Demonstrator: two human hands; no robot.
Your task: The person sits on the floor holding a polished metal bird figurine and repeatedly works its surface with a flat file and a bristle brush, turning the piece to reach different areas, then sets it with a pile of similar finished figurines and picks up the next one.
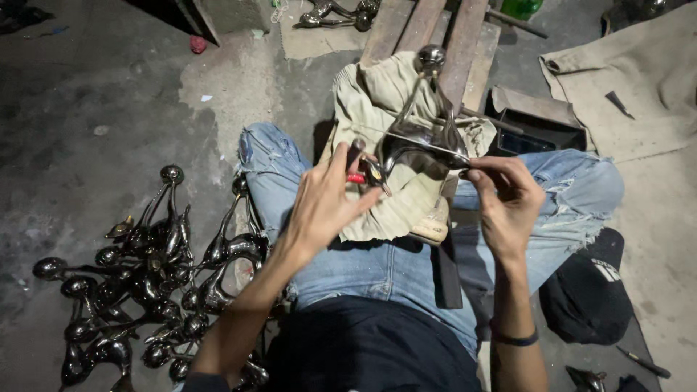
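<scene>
Left hand [323, 203] clenched on red-handled tool [361, 176]; right hand [508, 199] pinching metal figure [425, 141] on cloth [377, 109] over lap. Pile of figures [138, 283] on floor at left; black cap [588, 290] right.

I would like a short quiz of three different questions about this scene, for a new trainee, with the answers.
1. True or false: the left hand holds a red-handled tool.
2. Where does the pile of metal figures lie? A) on the floor beside the person's left leg; B) on the person's lap; C) on the wooden planks.
3. Fill in: the shiny metal figure rests on a beige ____.

Key: 1 true; 2 A; 3 cloth, with the right hand at the figure's edge.
</scene>
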